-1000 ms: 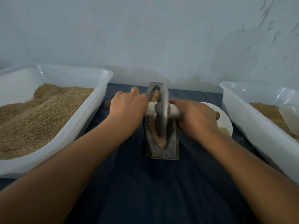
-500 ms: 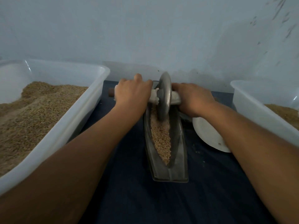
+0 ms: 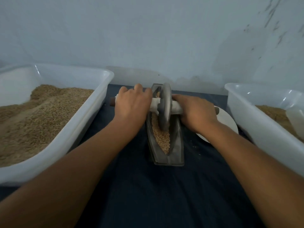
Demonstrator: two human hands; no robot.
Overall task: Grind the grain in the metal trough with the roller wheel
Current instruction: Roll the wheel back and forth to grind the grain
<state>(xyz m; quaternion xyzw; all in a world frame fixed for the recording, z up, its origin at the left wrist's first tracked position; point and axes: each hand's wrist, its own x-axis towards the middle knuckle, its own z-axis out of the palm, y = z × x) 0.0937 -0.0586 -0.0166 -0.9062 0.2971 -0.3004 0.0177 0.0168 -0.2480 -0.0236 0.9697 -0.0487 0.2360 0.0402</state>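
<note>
We wrapped our left hand [image 3: 132, 105] and right hand [image 3: 195, 112] around the axle [image 3: 176, 108], the roller wheel [image 3: 165, 106] upright between them, to press evenly into the grain [image 3: 162, 137] in the metal trough [image 3: 178, 145].

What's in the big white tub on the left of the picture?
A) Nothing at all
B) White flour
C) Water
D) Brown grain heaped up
D: the left tub holds a heap of brown grain, the same colour as the grain in the metal trough.
</note>
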